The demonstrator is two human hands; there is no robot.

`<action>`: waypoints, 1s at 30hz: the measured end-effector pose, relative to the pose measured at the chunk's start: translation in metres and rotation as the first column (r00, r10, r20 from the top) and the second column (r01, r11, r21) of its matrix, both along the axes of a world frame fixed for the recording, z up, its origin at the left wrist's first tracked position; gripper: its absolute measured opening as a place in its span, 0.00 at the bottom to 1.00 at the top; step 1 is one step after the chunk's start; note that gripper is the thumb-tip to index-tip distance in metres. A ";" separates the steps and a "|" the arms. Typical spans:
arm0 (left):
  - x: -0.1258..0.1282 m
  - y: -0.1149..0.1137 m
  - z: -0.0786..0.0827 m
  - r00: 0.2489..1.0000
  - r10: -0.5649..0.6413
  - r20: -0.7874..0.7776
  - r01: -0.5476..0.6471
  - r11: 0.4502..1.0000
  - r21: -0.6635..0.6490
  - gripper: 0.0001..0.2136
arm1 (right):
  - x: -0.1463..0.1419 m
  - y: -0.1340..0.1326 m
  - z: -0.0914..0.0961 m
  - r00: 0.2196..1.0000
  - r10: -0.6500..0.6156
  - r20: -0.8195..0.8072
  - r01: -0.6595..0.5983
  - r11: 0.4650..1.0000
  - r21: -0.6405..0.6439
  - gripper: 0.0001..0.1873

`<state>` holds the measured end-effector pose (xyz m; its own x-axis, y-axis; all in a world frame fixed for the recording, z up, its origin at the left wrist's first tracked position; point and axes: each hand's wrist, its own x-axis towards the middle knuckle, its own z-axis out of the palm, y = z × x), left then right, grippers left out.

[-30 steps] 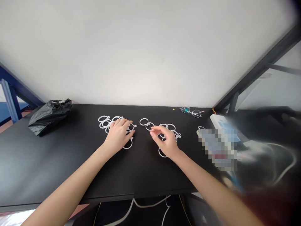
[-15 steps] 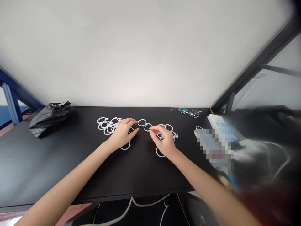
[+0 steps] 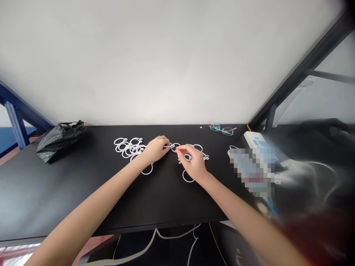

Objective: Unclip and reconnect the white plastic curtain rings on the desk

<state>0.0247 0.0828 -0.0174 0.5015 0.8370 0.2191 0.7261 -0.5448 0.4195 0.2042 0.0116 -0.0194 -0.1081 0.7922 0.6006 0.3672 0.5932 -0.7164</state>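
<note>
My left hand (image 3: 158, 148) has its thumb and fingertips pinched on a white ring (image 3: 168, 146), seen almost edge-on. Just to the right, my right hand (image 3: 192, 160) pinches a second white ring (image 3: 175, 144) at its lower right side. The two rings meet at a small knob between my hands; whether they are fully joined I cannot tell. A heap of several white rings with little knobs (image 3: 121, 146) lies left of my left hand. More white rings (image 3: 188, 181) lie under and behind my right hand, partly hidden by it.
On the black table (image 3: 155, 201) a crumpled black plastic bag (image 3: 59, 142) lies at the left. Eyeglasses (image 3: 227, 131) rest near the wall. At the right are a white power strip (image 3: 251, 137) and a pixelated phone-like object (image 3: 246, 170). Cables (image 3: 151, 244) hang below the table edge.
My left hand has moved right and closed on the left ring, which has tipped from lying flat to nearly edge-on. My right hand keeps its pinch on the other ring.
</note>
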 end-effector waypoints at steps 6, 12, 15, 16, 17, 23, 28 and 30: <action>-0.013 -0.016 0.020 0.869 0.164 0.466 0.014 0.935 -0.355 0.14 | 0.000 0.001 0.001 0.999 -0.030 -0.030 0.030 0.999 -0.013 0.05; -0.017 -0.054 0.023 0.690 0.219 0.690 0.298 0.783 -0.546 0.13 | -0.002 -0.002 0.002 0.993 0.080 -0.084 -0.097 0.970 -0.221 0.09; -0.017 -0.064 0.018 0.670 0.218 0.710 0.344 0.756 -0.557 0.13 | -0.002 -0.003 0.000 0.976 0.180 -0.126 -0.212 0.924 -0.317 0.10; -0.017 -0.065 0.017 0.674 0.217 0.707 0.349 0.749 -0.563 0.13 | -0.002 -0.003 -0.001 0.968 0.207 -0.141 -0.243 0.911 -0.333 0.10; -0.017 -0.065 0.016 0.679 0.220 0.701 0.349 0.743 -0.571 0.13 | -0.002 -0.003 -0.001 0.961 0.230 -0.152 -0.270 0.899 -0.345 0.11; -0.017 -0.063 0.015 0.670 0.308 0.675 0.316 0.705 -0.635 0.17 | -0.001 -0.004 0.003 0.934 0.277 -0.225 -0.348 0.842 -0.411 0.11; -0.015 -0.065 0.014 0.705 0.297 0.644 0.298 0.700 -0.649 0.19 | -0.003 -0.005 0.008 0.895 0.265 -0.360 -0.410 0.804 -0.429 0.13; -0.016 -0.065 0.013 0.717 0.298 0.630 0.282 0.703 -0.653 0.19 | -0.003 -0.005 0.009 0.889 0.275 -0.365 -0.426 0.790 -0.441 0.16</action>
<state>0.0089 0.0179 -0.0042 0.4556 0.8793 -0.1389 0.0993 0.1049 0.9895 0.2011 0.0066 -0.0103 -0.3328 0.9252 0.1823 -0.0459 0.1772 -0.9831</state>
